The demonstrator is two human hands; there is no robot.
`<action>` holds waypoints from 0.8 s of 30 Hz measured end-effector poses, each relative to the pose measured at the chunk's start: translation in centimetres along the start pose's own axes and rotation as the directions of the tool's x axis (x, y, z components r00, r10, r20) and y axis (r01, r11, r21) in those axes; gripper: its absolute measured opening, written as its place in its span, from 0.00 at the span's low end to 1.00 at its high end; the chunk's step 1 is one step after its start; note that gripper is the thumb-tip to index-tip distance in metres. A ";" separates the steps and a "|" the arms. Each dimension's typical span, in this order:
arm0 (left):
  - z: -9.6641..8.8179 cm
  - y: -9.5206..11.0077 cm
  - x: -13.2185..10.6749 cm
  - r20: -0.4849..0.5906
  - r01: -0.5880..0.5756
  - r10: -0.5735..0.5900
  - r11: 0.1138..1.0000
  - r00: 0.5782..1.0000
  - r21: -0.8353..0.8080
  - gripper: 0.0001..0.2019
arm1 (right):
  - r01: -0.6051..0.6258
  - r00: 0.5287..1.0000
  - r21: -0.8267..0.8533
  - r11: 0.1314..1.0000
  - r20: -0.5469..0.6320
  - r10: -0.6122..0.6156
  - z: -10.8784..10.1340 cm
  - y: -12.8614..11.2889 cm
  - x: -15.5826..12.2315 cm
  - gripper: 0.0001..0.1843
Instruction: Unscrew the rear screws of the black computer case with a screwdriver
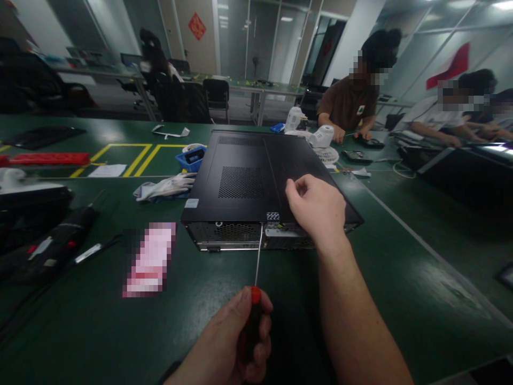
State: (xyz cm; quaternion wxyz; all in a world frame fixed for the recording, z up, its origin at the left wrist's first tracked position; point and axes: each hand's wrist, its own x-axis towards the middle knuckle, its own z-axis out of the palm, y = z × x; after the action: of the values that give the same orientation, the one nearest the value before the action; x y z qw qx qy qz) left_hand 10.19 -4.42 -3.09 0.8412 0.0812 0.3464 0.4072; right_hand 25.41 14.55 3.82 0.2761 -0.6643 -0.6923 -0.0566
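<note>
A black desktop computer case (244,155) lies flat on the green table, its rear panel facing me. My left hand (244,337) is wrapped around the handle of a screwdriver (258,262), dark with a red collar. The thin metal shaft points away from me, and its tip meets the rear edge of the case near the middle, beside a metal bracket. On the right part of the case's top rests my right hand (316,206), its fingers curled closed. The inside of that hand is hidden, so whatever it may hold cannot be seen.
White gloves (166,187) and a blue bin (190,159) lie left of the case. A blurred pink packet (150,259) is nearer me. Black equipment (52,240) with cables sits far left. White fans (323,138) stand behind the case; people (355,101) work across the table.
</note>
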 end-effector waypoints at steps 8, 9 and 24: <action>0.2 0.1 -0.1 0.014 -0.048 0.048 0.999 0.999 0.006 0.19 | 0.004 1.000 -0.009 1.000 0.003 -0.003 0.0 0.0 0.0 0.18; 0.1 0.1 -0.1 0.018 -0.039 0.039 0.999 0.999 -0.005 0.19 | 0.004 1.000 -0.009 1.000 0.003 -0.004 0.0 0.0 0.0 0.18; 0.1 0.0 0.1 0.042 -0.004 0.003 1.000 0.999 0.014 0.22 | 0.011 1.000 -0.011 1.000 -0.008 -0.011 0.1 0.1 0.0 0.18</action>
State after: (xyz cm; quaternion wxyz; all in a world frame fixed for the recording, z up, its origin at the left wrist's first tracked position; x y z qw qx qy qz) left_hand 10.27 -4.30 -3.09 0.8470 0.0962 0.3314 0.4043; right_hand 25.45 14.61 3.72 0.2751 -0.6618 -0.6944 -0.0646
